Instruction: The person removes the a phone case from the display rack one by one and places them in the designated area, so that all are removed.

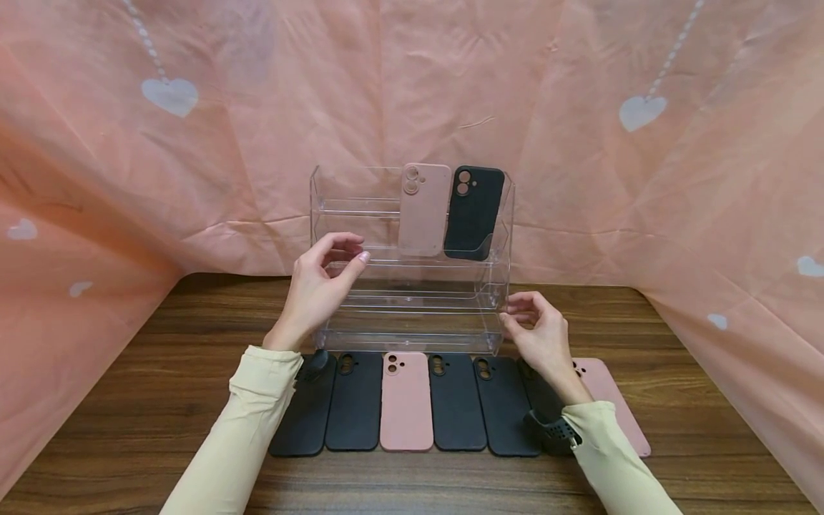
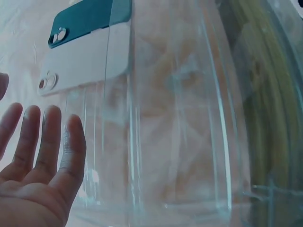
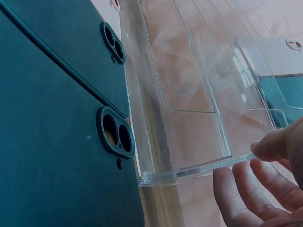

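Note:
A clear tiered display stand (image 1: 412, 340) stands on the table. A pink phone case (image 1: 424, 222) and a black phone case (image 1: 474, 214) lean side by side on its upper tier, toward the right. My left hand (image 1: 322, 279) hovers in front of the stand's left half, fingers loosely bent and holding nothing. In the left wrist view its fingers (image 2: 49, 137) are spread apart. My right hand (image 1: 542, 340) is at the stand's right side, thumb and fingertips close to the clear side edge. Whether they touch it cannot be told.
Before the stand a row of phone cases lies flat: several black ones, such as one black case (image 1: 458, 408), a pink case (image 1: 407, 408) mid-row and another pink case (image 1: 614, 408) at the right end, partly under my right wrist. A pink curtain (image 1: 566, 179) hangs behind.

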A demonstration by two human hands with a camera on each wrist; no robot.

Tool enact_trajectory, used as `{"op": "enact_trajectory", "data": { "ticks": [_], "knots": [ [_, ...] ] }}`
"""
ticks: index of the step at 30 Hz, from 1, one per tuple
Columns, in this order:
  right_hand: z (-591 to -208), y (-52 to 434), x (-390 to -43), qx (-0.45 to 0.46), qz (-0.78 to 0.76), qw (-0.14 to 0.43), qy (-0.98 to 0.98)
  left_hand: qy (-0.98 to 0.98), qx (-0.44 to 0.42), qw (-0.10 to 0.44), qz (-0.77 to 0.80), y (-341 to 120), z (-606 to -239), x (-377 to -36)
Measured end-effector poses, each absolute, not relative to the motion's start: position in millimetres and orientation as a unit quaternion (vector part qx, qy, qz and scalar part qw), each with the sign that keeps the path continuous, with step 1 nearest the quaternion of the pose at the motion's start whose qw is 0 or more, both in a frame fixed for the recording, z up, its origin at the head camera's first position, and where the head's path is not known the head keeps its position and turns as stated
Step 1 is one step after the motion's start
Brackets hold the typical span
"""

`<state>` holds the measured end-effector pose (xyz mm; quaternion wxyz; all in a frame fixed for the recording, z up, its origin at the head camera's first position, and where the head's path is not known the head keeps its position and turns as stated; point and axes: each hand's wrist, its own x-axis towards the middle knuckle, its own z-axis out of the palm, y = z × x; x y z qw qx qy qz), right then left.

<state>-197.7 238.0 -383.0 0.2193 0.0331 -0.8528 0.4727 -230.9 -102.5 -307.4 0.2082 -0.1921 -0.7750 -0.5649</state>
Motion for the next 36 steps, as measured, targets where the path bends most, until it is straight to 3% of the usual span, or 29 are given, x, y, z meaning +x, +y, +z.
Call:
{"op": "enact_trajectory", "data": {
  "ticks": [12,36],
  "knots": [
    [-382.2,237.4,-200.0,0.035,0.471,0.22,-0.853,-0.754,-0.204,0.243,-0.575,-72.0,-291.1,-256.6],
    [-382.5,235.8,-197.1,0.038,0.505,0.202,-0.838,-0.782,-0.151,0.225,-0.562,-44.3,-283.3,-300.4]
  ]
}}
